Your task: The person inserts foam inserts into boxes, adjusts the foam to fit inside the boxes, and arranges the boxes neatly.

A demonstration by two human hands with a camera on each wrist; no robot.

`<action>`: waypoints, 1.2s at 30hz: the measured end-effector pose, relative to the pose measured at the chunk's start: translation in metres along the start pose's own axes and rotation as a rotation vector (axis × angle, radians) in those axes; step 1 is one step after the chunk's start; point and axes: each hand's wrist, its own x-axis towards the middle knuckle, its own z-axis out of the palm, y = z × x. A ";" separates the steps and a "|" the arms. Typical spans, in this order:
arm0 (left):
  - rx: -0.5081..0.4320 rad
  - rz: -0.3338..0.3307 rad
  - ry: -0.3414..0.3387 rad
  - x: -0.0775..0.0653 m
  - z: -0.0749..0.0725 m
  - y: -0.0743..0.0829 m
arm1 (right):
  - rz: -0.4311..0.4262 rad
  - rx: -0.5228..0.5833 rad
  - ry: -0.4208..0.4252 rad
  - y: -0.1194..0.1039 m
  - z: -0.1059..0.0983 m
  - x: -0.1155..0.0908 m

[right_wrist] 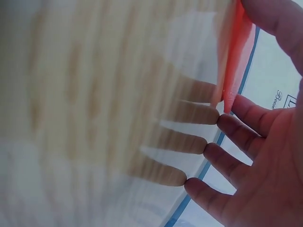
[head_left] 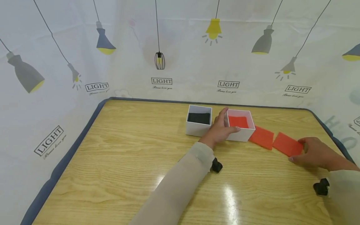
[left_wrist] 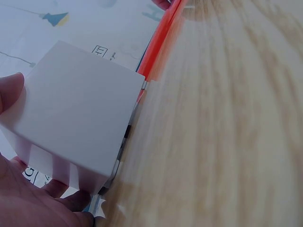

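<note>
My left hand [head_left: 220, 130] grips the left side of a white open-topped box [head_left: 241, 135], its thumb at the front and its fingers along the side. Flat red pieces [head_left: 237, 122] lie inside that box. In the left wrist view the same white box [left_wrist: 78, 109] sits on the table between thumb and fingers. My right hand [head_left: 319, 152] holds a thin red rectangular sheet [head_left: 287, 144] at its right end, flat on the table. In the right wrist view, thumb and index finger are at either side of the red sheet [right_wrist: 234, 61].
Another red sheet [head_left: 262, 137] lies between the box and the held sheet. A second white box [head_left: 194, 128], with black pieces [head_left: 198, 118] inside, stands left of my left hand. A printed curtain [head_left: 185, 90] closes off the back of the wooden table [head_left: 126, 156].
</note>
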 end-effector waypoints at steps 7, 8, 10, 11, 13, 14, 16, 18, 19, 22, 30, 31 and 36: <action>0.002 0.008 -0.002 0.000 0.001 -0.001 | 0.026 0.008 0.019 0.000 0.001 -0.001; 0.002 0.008 -0.004 0.000 0.001 0.000 | 0.025 0.012 0.024 0.000 0.001 -0.001; 0.000 0.011 -0.006 0.000 0.001 0.000 | 0.028 0.019 0.032 0.000 0.000 -0.002; 0.002 0.012 -0.005 0.000 0.001 0.000 | 0.028 0.028 0.033 0.000 0.000 -0.002; 0.006 0.016 -0.004 0.001 0.002 -0.001 | 0.036 0.047 0.031 0.000 -0.001 -0.003; 0.008 0.017 -0.003 0.001 0.001 0.000 | 0.042 0.058 0.026 0.000 -0.001 -0.003; 0.010 0.015 -0.002 0.001 0.001 0.000 | 0.057 0.078 0.017 -0.001 -0.002 -0.003; 0.011 0.011 -0.001 0.001 0.001 0.000 | 0.070 0.092 0.011 -0.002 -0.002 -0.003; 0.011 0.009 0.000 0.001 0.001 0.000 | 0.074 0.103 0.007 -0.002 -0.002 -0.003; 0.005 0.005 -0.002 0.000 0.001 0.001 | 0.080 0.135 0.001 -0.003 -0.004 -0.004; 0.005 0.016 -0.003 0.001 0.000 0.000 | 0.087 0.209 0.065 -0.009 -0.009 -0.008; 0.004 0.018 -0.003 0.001 0.000 0.000 | 0.085 0.216 0.080 -0.010 -0.010 -0.008; 0.002 0.013 -0.003 0.001 0.000 0.000 | 0.047 0.273 0.128 -0.016 -0.013 -0.012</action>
